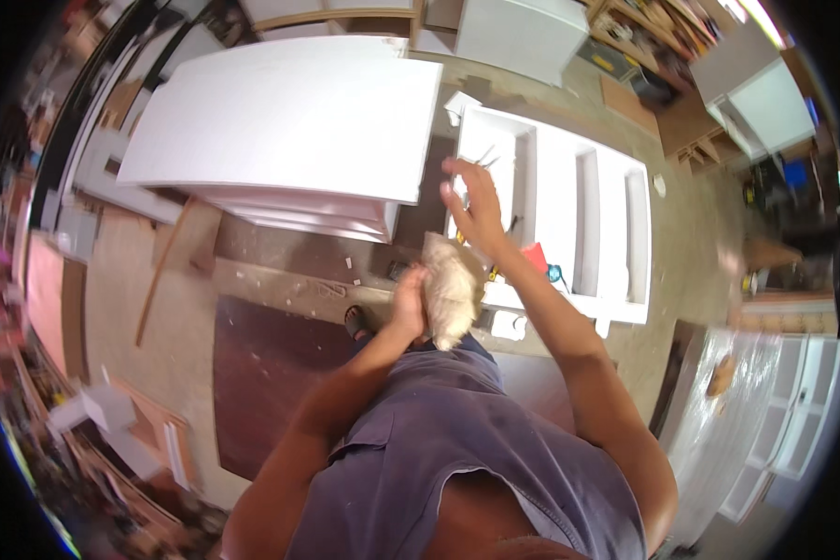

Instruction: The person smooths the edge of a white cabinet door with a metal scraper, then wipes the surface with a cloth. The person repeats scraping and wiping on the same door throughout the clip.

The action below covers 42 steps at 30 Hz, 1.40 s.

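My left hand (409, 301) is closed on the side of a crumpled cream-coloured bundle (451, 297), which hangs in front of my body. Whether the bundle is a cloth or a soft bag I cannot tell. My right hand (476, 205) is raised beyond the bundle, over the near left side of a white shelf unit (569, 159). Its fingers are apart with nothing in them. Inside the unit's left part lie several small hand tools, along with a red item (535, 257) and a teal round item (555, 273).
A large white cabinet (289, 121) stands ahead on the left. Dark brown boards (271, 383) lie on the floor by my feet, and a thin wooden strip (163, 275) is at left. Plastic-wrapped panels (719, 429) stand at right. Shelves and cabinets line the far side.
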Tool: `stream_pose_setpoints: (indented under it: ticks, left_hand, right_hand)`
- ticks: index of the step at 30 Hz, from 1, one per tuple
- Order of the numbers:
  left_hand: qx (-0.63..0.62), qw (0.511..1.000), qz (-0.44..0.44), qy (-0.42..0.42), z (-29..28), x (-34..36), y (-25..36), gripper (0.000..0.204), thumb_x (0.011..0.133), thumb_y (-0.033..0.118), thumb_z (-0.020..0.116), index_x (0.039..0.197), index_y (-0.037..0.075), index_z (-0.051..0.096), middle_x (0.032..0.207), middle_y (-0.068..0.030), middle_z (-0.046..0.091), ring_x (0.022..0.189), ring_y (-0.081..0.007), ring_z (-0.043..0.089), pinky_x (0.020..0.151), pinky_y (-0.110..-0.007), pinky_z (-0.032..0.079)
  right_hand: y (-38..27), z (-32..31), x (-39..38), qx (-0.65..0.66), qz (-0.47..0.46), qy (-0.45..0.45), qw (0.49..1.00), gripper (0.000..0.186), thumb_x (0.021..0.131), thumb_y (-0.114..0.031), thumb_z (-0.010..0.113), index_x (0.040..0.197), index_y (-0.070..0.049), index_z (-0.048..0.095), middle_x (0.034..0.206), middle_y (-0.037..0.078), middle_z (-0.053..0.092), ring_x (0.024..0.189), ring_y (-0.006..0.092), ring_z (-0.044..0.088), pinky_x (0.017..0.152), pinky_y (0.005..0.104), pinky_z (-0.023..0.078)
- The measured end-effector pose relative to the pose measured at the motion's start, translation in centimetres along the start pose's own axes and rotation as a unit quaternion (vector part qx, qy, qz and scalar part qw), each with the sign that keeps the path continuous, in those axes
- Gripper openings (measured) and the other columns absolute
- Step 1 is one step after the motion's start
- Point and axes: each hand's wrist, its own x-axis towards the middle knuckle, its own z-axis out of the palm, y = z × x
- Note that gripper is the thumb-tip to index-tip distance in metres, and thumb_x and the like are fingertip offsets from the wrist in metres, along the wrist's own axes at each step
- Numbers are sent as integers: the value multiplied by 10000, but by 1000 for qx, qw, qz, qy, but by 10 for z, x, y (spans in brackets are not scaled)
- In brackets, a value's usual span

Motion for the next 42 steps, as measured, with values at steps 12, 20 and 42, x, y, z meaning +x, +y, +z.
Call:
stream_pose_setpoints:
  ticks: [12, 20, 42]
  left_hand:
    - [271, 898, -66, 339, -60, 111, -54, 412, 1010, 362, 481, 1274, 55, 557, 1212, -166, 634, 1083, -332, 646, 936, -507, 536]
    - [216, 970, -107, 38, 103, 264, -68, 495, 1000, 421, 424, 1314, 59, 549, 1285, -151, 619, 1178, -328, 607, 1042, -476, 468]
    - [577, 465, 73, 668, -264, -257, 176, 421, 881, 375, 610, 1132, 45, 690, 1191, -210, 672, 1102, -387, 649, 922, -492, 514]
  right_hand:
    - [2, 12, -287, 83, 267, -199, 939, 388, 969, -337, 551, 1224, -56, 632, 1387, 229, 491, 1367, 466, 365, 1113, 554, 308]
    - [-16, -56, -440, 46, 569, -185, 800, 458, 944, -384, 591, 1238, -35, 632, 1272, 229, 617, 1193, 384, 585, 983, 427, 471]
    - [129, 53, -443, 118, 467, -514, 710, 398, 922, -336, 584, 1135, -14, 678, 1181, 187, 677, 1003, 357, 681, 858, 449, 522]
